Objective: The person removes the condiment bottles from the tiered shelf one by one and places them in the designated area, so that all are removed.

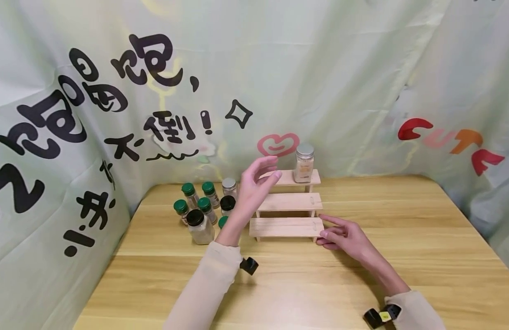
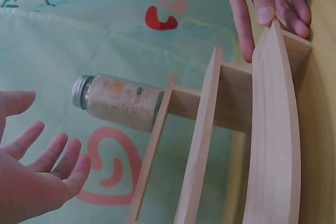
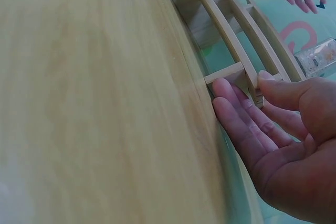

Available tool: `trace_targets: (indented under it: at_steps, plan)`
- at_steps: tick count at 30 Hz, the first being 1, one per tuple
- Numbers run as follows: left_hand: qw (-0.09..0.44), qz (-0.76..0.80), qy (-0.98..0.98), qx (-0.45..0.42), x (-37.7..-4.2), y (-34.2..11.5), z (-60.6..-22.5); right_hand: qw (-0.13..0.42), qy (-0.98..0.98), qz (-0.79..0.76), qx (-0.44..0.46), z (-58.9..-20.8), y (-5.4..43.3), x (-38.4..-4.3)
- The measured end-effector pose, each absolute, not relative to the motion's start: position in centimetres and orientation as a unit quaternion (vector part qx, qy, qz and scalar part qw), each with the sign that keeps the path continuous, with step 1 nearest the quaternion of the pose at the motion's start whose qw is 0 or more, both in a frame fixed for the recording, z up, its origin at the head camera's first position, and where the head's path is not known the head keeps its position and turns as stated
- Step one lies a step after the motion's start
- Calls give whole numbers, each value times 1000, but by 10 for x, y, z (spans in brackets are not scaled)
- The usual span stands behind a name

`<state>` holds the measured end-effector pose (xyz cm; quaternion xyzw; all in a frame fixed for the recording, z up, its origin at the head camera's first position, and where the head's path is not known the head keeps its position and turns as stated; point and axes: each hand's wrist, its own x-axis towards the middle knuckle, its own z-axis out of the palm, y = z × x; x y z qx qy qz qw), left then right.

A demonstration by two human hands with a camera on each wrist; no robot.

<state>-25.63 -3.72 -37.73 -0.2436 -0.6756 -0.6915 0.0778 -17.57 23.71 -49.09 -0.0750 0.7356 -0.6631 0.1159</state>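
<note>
A three-tier wooden spice rack (image 1: pixel 285 228) stands on the table. On the right end of its top tier sits a glass jar (image 1: pixel 304 166) with a silver lid and pale contents, upright. My left hand (image 1: pixel 258 181) is raised over the rack's left side, fingers spread and loosely bent, holding nothing. In the left wrist view the same jar (image 2: pixel 123 100) is apart from that hand's fingertips. My right hand (image 1: pixel 347 238) holds the right end of the bottom tier. Its thumb lies at the board's corner and its fingers bear against the end support (image 3: pixel 227 73).
Left of the rack stand several spice jars with green lids (image 1: pixel 208 187), a larger black-lidded jar (image 1: pixel 201 231), another black-lidded jar (image 1: pixel 227 204) and a silver-lidded one (image 1: pixel 229 187). A printed cloth curtain (image 1: pixel 341 82) hangs behind the wooden table (image 1: pixel 287 284).
</note>
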Motion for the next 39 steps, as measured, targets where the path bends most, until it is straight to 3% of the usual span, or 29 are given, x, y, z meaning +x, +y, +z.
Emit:
trace_targets:
  at_steps: [25, 39]
  plan:
    - [36, -667, -713, -215, -300, 24, -370, 120, 732, -667, -71, -489, 242, -173]
    - [62, -695, -688, -199, -307, 33, -375, 116, 732, -668, -67, -492, 238, -175]
